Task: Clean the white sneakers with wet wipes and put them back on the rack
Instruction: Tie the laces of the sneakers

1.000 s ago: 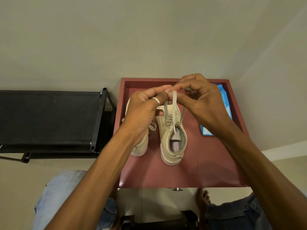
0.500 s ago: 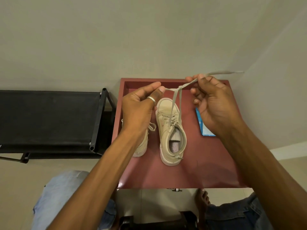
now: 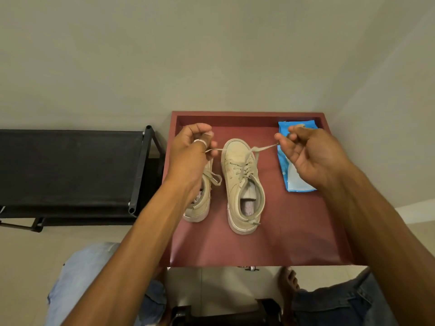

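Pulling sideways on one lace: the left hand pinches one end between thumb and curled fingers, and the right hand pinches the other end at thumb and fingertip, its other fingers loosely curled. Both strands run taut to a crossing over the sneaker, which sits flat on the red tray with its toe away from the person. The shoe lies between and below the two pinches and is touched only through the lace. My read: the even, opposed pull keeps the shoe from skidding while the lace is worked (tightening or undoing, can't tell). The second sneaker is just beside it, partly hidden under the left wrist, with its bow tied. The wipes pack lies on the tray beneath the right hand, not being held. The black rack stands to the left of the tray.
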The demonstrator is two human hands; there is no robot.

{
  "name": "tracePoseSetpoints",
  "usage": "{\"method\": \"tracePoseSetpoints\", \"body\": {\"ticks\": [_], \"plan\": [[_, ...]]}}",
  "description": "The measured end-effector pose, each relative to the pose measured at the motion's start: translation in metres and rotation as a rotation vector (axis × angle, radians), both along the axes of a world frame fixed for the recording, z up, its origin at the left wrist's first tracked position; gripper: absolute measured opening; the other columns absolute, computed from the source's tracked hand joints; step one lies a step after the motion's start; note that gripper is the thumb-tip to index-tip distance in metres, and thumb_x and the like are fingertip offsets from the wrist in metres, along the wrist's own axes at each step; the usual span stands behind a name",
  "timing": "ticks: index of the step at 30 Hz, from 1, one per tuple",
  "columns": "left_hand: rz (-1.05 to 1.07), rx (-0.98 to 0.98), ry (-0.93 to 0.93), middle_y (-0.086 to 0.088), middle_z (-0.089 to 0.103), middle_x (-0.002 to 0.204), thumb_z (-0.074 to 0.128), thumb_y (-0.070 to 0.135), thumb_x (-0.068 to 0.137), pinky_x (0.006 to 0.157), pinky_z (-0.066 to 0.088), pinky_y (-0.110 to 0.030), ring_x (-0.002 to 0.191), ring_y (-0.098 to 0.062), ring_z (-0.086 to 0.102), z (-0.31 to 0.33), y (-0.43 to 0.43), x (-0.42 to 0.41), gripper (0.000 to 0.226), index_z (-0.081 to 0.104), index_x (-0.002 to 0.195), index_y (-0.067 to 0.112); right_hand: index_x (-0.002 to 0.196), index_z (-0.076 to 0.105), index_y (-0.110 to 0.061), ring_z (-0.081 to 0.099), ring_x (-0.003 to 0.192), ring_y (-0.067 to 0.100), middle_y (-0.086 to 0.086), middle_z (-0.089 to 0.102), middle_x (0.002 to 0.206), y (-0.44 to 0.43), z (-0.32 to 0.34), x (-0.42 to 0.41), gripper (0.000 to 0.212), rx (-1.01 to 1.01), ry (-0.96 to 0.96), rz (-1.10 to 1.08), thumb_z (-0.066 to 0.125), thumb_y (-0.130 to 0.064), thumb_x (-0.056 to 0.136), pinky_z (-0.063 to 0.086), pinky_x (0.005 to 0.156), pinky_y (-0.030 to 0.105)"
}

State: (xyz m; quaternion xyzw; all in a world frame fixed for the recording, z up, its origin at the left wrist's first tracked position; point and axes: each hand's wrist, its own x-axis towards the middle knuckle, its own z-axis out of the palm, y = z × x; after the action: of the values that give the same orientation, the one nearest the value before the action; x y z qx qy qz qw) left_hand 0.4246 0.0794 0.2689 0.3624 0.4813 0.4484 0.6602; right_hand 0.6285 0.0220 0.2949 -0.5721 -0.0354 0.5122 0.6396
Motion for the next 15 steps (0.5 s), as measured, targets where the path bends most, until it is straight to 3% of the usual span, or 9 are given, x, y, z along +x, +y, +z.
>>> {"method": "tracePoseSetpoints", "body": {"ticks": [2,4,6,9,11,15], "plan": [[0.001,0.058,0.255,0.001,0.064,0.085,0.054,-0.004,0.100,0.063,0.053,-0.018,0.062,-0.003,0.059,-0.005,0.006,-0.007,0.024,0.066,0.095,0.017,0.096,0.056,-0.001,0.074,0.064,0.020,0.005,0.048,0.070,-0.002,-0.004,0.012,0.004,-0.080,-0.023,-0.026,0.053,-0.002,0.098,0.059,0.061,0.027],[0.014,0.052,0.405,-0.001,0.065,0.090,0.053,-0.003,0.099,0.064,0.053,-0.017,0.064,-0.003,0.061,-0.008,0.011,-0.015,0.025,0.067,0.096,0.018,0.098,0.056,-0.002,0.070,0.055,0.016,0.004,0.049,0.073,-0.003,-0.008,0.022,0.004,-0.161,-0.083,-0.013,0.051,-0.003,0.098,0.060,0.079,0.036],[0.004,0.042,0.498,-0.002,0.068,0.091,0.054,-0.001,0.099,0.070,0.057,-0.023,0.068,-0.005,0.063,-0.010,0.015,-0.023,0.025,0.068,0.096,0.019,0.101,0.057,-0.006,0.072,0.064,0.018,0.002,0.054,0.077,-0.004,-0.013,0.030,0.008,-0.269,-0.190,0.048,0.050,-0.008,0.099,0.054,0.096,0.041],[-0.040,0.070,0.664,0.002,0.071,0.084,0.055,0.000,0.097,0.081,0.062,-0.033,0.072,-0.009,0.068,-0.013,0.019,-0.032,0.026,0.070,0.095,0.021,0.100,0.061,-0.008,0.073,0.086,0.027,0.004,0.058,0.092,-0.004,-0.017,0.035,0.012,-0.392,-0.320,0.133,0.049,-0.011,0.099,0.059,0.086,0.037],[-0.050,0.080,0.753,0.004,0.073,0.083,0.053,-0.002,0.094,0.086,0.062,-0.035,0.076,-0.010,0.072,-0.013,0.020,-0.037,0.030,0.071,0.094,0.022,0.107,0.062,-0.007,0.072,0.086,0.028,0.004,0.059,0.090,-0.003,-0.019,0.034,0.015,-0.444,-0.402,0.169,0.051,-0.012,0.098,0.060,0.081,0.037],[-0.068,0.074,0.819,0.003,0.073,0.088,0.054,-0.004,0.093,0.087,0.062,-0.038,0.080,-0.013,0.074,-0.013,0.021,-0.043,0.034,0.069,0.086,0.025,0.098,0.064,-0.011,0.073,0.083,0.024,0.001,0.062,0.087,-0.002,-0.020,0.029,0.016,-0.459,-0.469,0.205,0.048,-0.013,0.098,0.053,0.097,0.047]]}}
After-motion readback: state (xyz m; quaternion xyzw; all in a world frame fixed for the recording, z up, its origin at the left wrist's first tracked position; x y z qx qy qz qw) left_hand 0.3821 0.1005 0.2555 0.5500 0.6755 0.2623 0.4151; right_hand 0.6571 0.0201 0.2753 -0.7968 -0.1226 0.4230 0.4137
